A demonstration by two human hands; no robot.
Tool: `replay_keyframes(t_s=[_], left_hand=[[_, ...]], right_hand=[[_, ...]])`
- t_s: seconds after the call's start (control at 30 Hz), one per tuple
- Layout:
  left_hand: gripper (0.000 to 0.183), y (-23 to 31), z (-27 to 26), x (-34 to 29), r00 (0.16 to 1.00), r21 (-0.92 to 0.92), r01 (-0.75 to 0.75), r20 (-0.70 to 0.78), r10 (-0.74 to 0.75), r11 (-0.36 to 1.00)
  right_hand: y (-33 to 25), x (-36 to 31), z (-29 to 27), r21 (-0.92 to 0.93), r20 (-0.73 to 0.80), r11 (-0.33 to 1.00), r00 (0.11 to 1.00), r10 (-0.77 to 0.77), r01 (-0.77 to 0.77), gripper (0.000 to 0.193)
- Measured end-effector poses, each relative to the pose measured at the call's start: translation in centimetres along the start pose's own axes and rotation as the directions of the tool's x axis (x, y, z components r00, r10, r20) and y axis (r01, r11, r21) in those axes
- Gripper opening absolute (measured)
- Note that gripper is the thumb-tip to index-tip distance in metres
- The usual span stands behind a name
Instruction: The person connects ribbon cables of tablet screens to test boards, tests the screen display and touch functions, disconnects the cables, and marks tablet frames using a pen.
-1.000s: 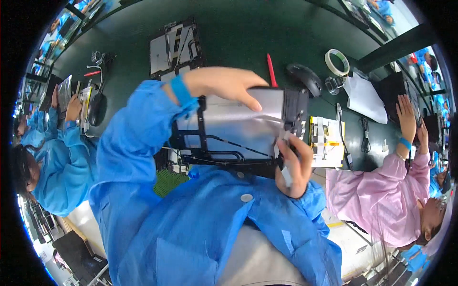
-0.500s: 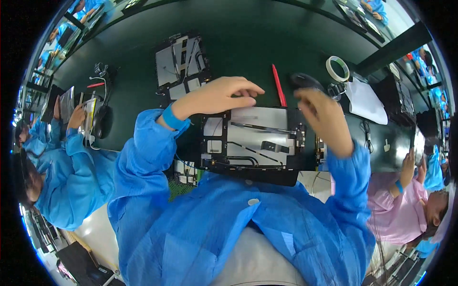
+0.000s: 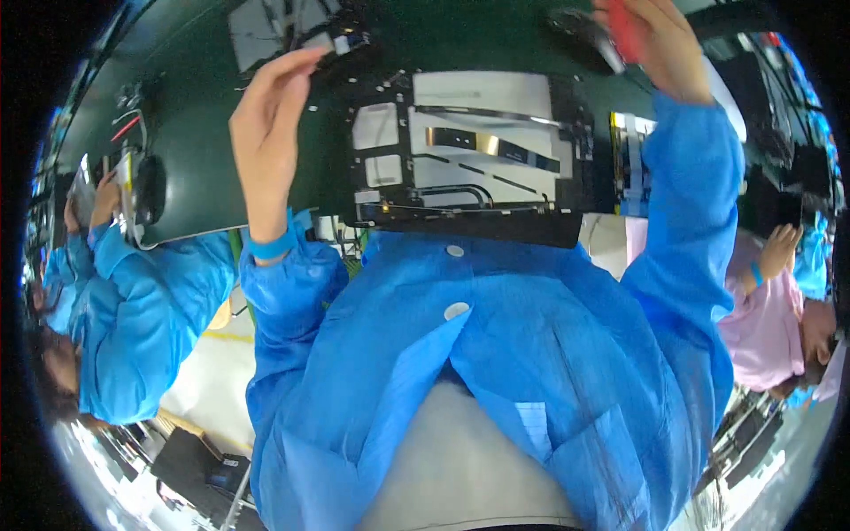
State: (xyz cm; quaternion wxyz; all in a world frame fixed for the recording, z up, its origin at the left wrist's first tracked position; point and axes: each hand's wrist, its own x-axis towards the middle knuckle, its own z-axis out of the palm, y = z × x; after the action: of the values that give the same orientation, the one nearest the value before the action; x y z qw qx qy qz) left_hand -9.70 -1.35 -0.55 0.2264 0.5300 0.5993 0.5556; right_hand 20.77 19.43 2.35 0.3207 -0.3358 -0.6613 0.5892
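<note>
A black device chassis [image 3: 390, 142] with pale plates and dark ribbon cables lies on the dark green table in front of me, close to my body. A loose dark flex strip [image 3: 496, 146] crosses its large pale plate. My left hand [image 3: 270, 133] reaches past its left side, fingers stretched out and nothing visible in them. Its fingertips are beside a second, similar chassis [image 3: 257, 35], close to a small silver connector piece; contact cannot be made out. At the upper right, my right hand [image 3: 668, 49] is closed on a red pen-shaped tool [image 3: 625, 32], blurred by motion.
A black mouse [image 3: 580, 34] lies left of my right hand. Circuit parts with yellow edges [image 3: 630, 155] sit right of the chassis. Another black mouse [image 3: 152, 188] and a cable are at the left. Co-workers sit on both sides, in blue [image 3: 150, 310] and pink [image 3: 766, 327].
My right hand has taken up the red tool from the table. My left hand has moved left from above the near chassis towards the far one. The whole view has shifted.
</note>
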Motion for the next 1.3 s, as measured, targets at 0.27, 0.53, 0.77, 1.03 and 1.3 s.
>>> replay_keyframes(t_s=[0.27, 0.53, 0.77, 1.03, 1.3], left_hand=[[0.022, -2.0, 1.2, -5.6, 0.956, 0.137, 0.116, -0.285, -0.074, 0.984], [0.019, -4.2, 2.4, -7.6, 0.901, 0.204, 0.132, -0.433, -0.031, 0.97], [0.019, -4.3, 2.6, -7.3, 0.912, 0.24, 0.134, -0.409, -0.025, 0.961], [0.019, -4.5, 2.6, -7.1, 0.922, 0.231, 0.136, -0.385, -0.038, 0.964], [0.023, -3.9, 2.5, -7.4, 0.931, 0.251, 0.156, -0.36, -0.057, 0.955]], right_hand=[[2.3, -18.1, 8.3, -0.229, -0.489, 0.971, 0.856, -0.17, 0.063, 0.007], [6.3, -20.1, 11.9, -0.324, -0.622, 0.946, 0.753, -0.215, 0.003, 0.008], [6.0, -19.6, 11.2, -0.455, -0.569, 0.883, 0.8, -0.189, -0.115, 0.012], [6.4, -19.7, 11.2, -0.474, -0.541, 0.879, 0.801, -0.255, -0.04, 0.012], [7.2, -20.3, 10.6, -0.259, -0.669, 0.939, 0.658, -0.344, 0.227, 0.019]])
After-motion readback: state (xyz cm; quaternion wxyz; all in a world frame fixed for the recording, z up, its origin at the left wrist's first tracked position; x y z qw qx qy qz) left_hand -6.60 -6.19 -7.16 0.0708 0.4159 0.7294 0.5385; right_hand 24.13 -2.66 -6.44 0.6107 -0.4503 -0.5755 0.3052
